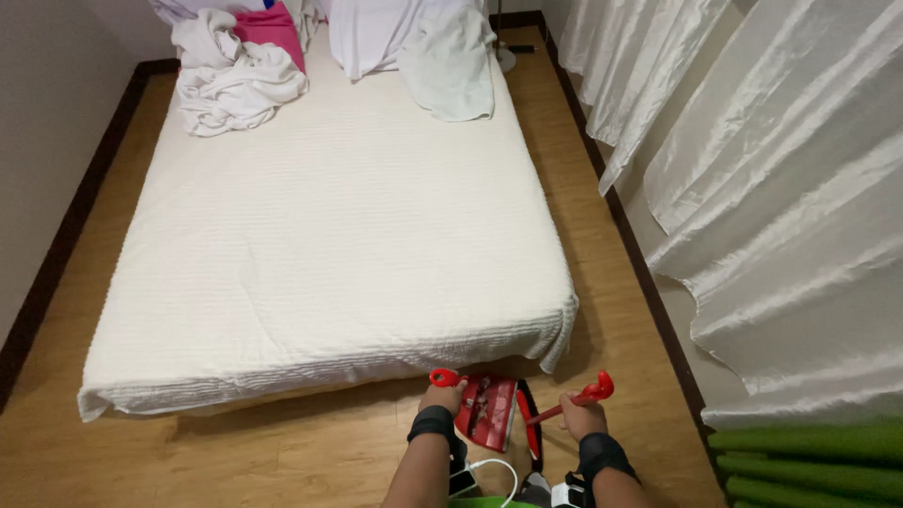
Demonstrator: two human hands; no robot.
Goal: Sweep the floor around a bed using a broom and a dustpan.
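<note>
My left hand (442,397) grips a red handle (445,378) near the foot of the bed. My right hand (578,414) is closed around a second red handle (596,388) on a thin shaft that slants down toward a red dustpan (489,414) hanging between the two hands. Both wrists wear black bands. The lower ends of the two handles are hidden behind my hands and the dustpan.
A low mattress (310,235) with a white ribbed cover fills the middle. Crumpled white and pink cloths (240,66) and pillows (414,42) lie at its far end. White curtains (781,188) hang on the right, a green object (809,461) sits at lower right. Wood floor (282,452) surrounds the bed.
</note>
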